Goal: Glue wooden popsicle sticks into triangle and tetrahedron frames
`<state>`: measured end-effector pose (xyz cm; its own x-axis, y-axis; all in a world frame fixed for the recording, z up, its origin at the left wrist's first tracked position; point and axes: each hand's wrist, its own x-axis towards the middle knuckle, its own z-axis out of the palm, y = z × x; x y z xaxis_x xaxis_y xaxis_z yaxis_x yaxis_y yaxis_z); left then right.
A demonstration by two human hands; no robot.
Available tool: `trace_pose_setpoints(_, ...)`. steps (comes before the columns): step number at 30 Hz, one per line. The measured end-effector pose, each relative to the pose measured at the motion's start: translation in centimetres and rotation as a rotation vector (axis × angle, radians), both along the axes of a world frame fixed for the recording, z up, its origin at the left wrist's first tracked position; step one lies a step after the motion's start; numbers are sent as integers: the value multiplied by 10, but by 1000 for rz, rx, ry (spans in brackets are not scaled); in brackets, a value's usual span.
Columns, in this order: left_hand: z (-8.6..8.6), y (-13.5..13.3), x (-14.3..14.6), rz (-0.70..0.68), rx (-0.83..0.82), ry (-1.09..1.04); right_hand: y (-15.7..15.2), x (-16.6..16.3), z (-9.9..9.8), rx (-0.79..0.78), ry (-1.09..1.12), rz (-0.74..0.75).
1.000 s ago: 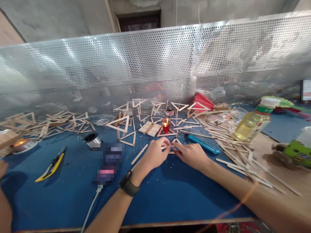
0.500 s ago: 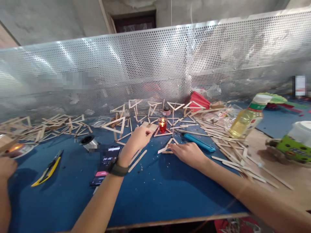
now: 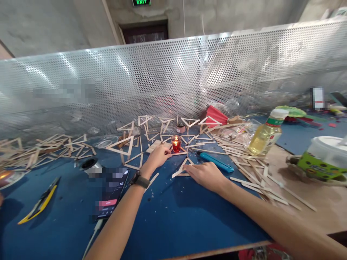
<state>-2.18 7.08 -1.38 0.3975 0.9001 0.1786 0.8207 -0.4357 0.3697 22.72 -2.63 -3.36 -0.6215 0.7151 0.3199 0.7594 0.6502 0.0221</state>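
Note:
Just left of a lit candle in a red glass, my left hand is closed in a pinch. Whatever its fingertips hold is too small or hidden to make out. A wristband sits on that wrist. My right hand presses its closed fingers on the right side of a small triangle of craft sticks lying flat on the table. Behind my left hand lies a flat pale wooden piece. A blue utility knife rests beyond my right hand.
Stick frames stand along the perforated metal screen. Loose craft sticks, an oil-like bottle and a green-labelled cup are right. Left are a phone, a spool and yellow-handled cutter.
My left hand has moved right, closer to the candle glass and away from the flat wooden piece. My right hand stays on the triangle. The view has shifted; the other person's hand at left is mostly out.

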Motion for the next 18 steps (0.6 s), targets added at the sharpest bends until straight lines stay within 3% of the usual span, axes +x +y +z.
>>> trace_pose_setpoints(8, -10, 7, -5, -62, 28, -6, 0, 1, 2, -5, 28, 9)
trace_pose_setpoints(18, 19, -5, -2, -24, 129, 40, -3, -3, 8, -46, -9, -5)
